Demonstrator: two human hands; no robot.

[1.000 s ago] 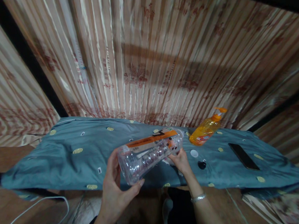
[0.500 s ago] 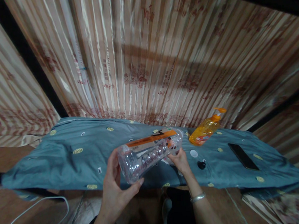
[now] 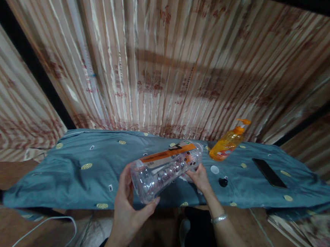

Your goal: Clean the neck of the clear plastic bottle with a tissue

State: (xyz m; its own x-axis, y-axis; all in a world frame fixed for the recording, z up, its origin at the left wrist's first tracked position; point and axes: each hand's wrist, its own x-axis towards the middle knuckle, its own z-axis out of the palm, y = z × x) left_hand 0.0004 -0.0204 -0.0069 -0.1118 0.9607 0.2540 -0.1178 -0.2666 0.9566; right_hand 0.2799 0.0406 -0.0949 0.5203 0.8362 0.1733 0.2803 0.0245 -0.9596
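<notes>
In the head view, a clear plastic bottle [image 3: 167, 169] lay aslant between the person's two hands, above the near part of a blue-green cloth [image 3: 72, 184] printed with yellow pineapples. The left hand [image 3: 128, 208] had its grip closed round the bottom end, thumb below and fingers along the far side. The right hand [image 3: 199, 178], a silver bracelet [image 3: 219, 219] on its wrist, touched the underside near the neck — its fingers were partly hidden, so I could not tell how far that grip was closed. An orange label [image 3: 169, 153] ran along the bottle's upper side. Just right of the right hand, a white disc [image 3: 214, 169] and a small black object [image 3: 223, 182] lay on the cloth; behind them stood an orange pump bottle [image 3: 225, 148], and farther right a dark phone [image 3: 270, 173] lay flat. A striped curtain [image 3: 149, 64] with reddish prints hung behind — and a white cable [image 3: 75, 226] looped at lower left.
</notes>
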